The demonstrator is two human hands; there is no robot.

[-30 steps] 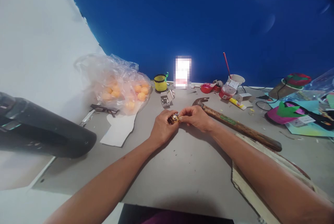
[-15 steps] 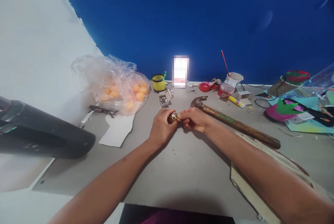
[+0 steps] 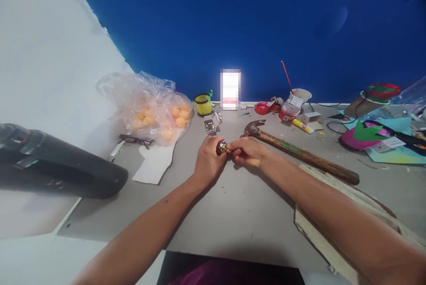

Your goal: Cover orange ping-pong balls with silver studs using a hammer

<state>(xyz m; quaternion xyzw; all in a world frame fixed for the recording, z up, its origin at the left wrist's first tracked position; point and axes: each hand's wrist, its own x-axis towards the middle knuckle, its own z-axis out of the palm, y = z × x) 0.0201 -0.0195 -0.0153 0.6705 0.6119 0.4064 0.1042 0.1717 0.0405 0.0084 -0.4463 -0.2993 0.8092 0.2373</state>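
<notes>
My left hand [image 3: 209, 157] is closed around a small round ball studded with shiny metal pieces [image 3: 221, 146]. Orange-yellow shows between the studs. At the ball's right side, my right hand [image 3: 246, 152] has thumb and forefinger pinched together; what lies between the fingertips is too small to make out. Just beyond the hands stands a small open white box [image 3: 210, 124] with shiny metal bits in it. A claw hammer [image 3: 299, 152] with a worn wooden handle lies to the right of my right hand.
Left: a clear plastic bag of orange balls [image 3: 149, 116], eyeglasses [image 3: 136, 140], white paper [image 3: 155, 165] and a dark cylinder [image 3: 66, 161]. Behind: a yellow cup [image 3: 203, 104] and a bright blurred screen [image 3: 230, 90]. Right: a white cup [image 3: 299, 95], glue tube [image 3: 302, 126] and cloth [image 3: 313, 223].
The view has shifted slightly. My left hand has turned the studded ball a little, so more of its face shows. My right fingertips stay pinched against its side.
</notes>
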